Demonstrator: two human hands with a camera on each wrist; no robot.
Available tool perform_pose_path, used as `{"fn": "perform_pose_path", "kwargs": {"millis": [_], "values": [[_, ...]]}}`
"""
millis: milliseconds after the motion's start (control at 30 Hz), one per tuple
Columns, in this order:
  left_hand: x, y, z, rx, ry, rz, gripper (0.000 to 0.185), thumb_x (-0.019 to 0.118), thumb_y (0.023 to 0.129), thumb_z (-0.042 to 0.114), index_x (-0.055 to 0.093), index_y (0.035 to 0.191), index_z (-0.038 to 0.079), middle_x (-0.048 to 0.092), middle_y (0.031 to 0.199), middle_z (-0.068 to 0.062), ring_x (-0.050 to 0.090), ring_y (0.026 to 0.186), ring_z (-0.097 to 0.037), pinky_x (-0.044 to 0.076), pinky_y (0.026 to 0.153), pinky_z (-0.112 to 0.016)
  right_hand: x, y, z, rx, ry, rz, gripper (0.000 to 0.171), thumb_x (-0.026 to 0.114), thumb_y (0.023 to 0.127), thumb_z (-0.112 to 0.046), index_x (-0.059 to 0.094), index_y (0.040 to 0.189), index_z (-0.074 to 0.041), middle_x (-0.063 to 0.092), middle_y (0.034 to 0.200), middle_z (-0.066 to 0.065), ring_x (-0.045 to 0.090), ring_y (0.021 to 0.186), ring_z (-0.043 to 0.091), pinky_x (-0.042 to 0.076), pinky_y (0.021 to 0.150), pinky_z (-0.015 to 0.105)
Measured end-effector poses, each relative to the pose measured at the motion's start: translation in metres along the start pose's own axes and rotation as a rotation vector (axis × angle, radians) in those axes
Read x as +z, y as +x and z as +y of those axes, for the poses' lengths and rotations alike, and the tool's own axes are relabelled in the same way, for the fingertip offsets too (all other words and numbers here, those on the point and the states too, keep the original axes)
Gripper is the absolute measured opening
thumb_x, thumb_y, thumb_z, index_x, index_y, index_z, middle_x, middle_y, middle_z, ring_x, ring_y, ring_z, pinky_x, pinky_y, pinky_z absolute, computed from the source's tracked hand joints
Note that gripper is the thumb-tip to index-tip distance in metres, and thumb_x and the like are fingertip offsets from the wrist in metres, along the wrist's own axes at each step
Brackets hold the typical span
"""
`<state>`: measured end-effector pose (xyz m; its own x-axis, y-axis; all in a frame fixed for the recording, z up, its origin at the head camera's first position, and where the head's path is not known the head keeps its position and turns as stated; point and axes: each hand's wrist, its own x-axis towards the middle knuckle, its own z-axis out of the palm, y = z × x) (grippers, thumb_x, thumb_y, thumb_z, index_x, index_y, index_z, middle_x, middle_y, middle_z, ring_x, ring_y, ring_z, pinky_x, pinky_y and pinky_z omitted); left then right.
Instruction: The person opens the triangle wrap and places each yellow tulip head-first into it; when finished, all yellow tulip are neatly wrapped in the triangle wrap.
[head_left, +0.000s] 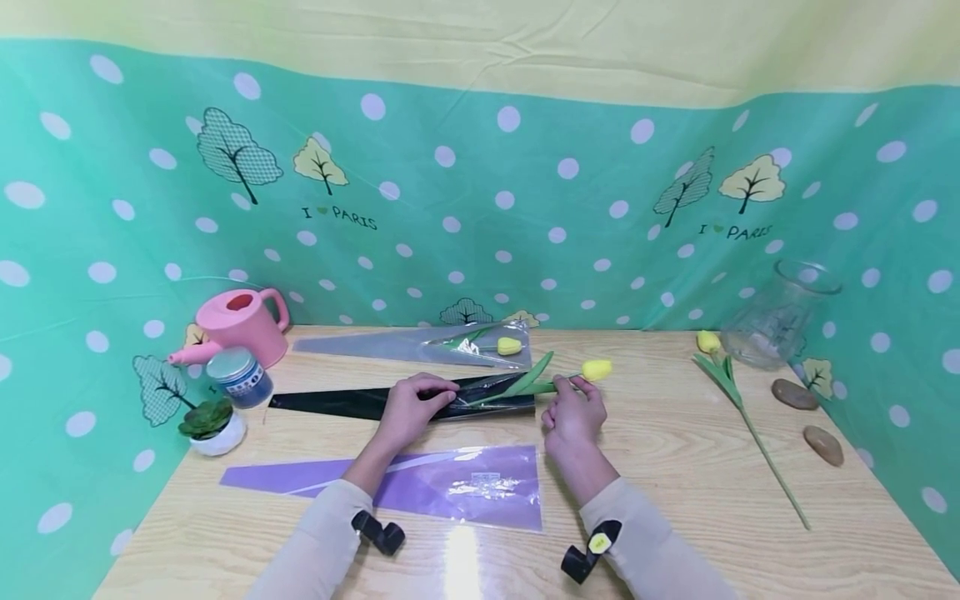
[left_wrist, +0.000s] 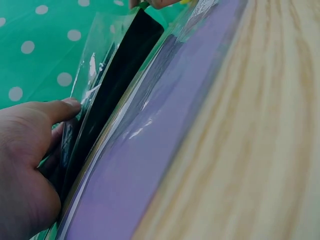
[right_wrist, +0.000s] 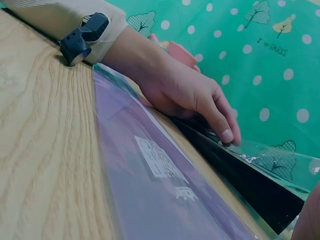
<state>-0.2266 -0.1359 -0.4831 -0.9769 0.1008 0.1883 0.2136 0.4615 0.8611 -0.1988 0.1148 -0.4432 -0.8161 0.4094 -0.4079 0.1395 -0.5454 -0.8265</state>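
Observation:
A black flower sleeve [head_left: 330,404] with a clear front lies across the table. My left hand [head_left: 411,408] pinches the edge of its clear film [left_wrist: 90,75] between thumb and fingers, lifting it away from the black back, as the left wrist view shows. A yellow tulip [head_left: 597,370] is held by its stem just below the flower in my right hand [head_left: 576,421]. Its green leaves [head_left: 528,385] and lower stem lie over or inside the sleeve's wide right end; the stem's tip is hidden. In the right wrist view, only a sliver of my right hand [right_wrist: 310,222] shows.
Behind lies a grey sleeve [head_left: 375,346] holding another tulip [head_left: 508,346]; in front, a purple sleeve [head_left: 442,496]. At left stand a pink watering can [head_left: 251,329], a blue jar [head_left: 243,383] and a potted succulent [head_left: 216,437]. Rightward are a loose tulip [head_left: 742,408], glass vase [head_left: 776,321] and stones [head_left: 823,446].

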Motion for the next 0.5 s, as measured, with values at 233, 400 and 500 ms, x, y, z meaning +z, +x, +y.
{"fn": "perform_pose_path", "kwargs": {"millis": [233, 400, 500], "values": [[0.000, 0.000, 0.005, 0.006, 0.015, 0.024, 0.011, 0.080, 0.091, 0.018, 0.083, 0.100, 0.024, 0.078, 0.109, 0.001, 0.071, 0.112, -0.019, 0.053, 0.106, -0.043, 0.005, -0.005, 0.004, 0.010, -0.028, 0.008, 0.040, 0.069, 0.098, -0.016, 0.048, 0.132, -0.014, 0.046, 0.065, -0.012, 0.030, 0.047, 0.002, 0.026, 0.043, 0.018], [0.003, -0.001, 0.008, 0.017, 0.018, 0.041, 0.011, 0.081, 0.091, 0.019, 0.084, 0.100, 0.024, 0.078, 0.109, 0.000, 0.071, 0.112, -0.021, 0.053, 0.105, -0.043, 0.012, -0.007, 0.012, 0.015, -0.032, 0.007, 0.033, 0.070, 0.097, -0.016, 0.050, 0.124, -0.016, 0.045, 0.063, -0.012, 0.028, 0.044, 0.002, 0.024, 0.041, 0.019], [0.005, -0.002, 0.010, 0.013, 0.015, 0.038, 0.010, 0.081, 0.091, 0.020, 0.084, 0.100, 0.024, 0.077, 0.110, 0.000, 0.070, 0.113, -0.021, 0.053, 0.104, -0.044, 0.014, -0.008, 0.015, 0.014, -0.037, 0.021, 0.031, 0.072, 0.096, -0.016, 0.051, 0.120, -0.015, 0.045, 0.063, -0.012, 0.026, 0.043, 0.002, 0.023, 0.040, 0.020]]}}
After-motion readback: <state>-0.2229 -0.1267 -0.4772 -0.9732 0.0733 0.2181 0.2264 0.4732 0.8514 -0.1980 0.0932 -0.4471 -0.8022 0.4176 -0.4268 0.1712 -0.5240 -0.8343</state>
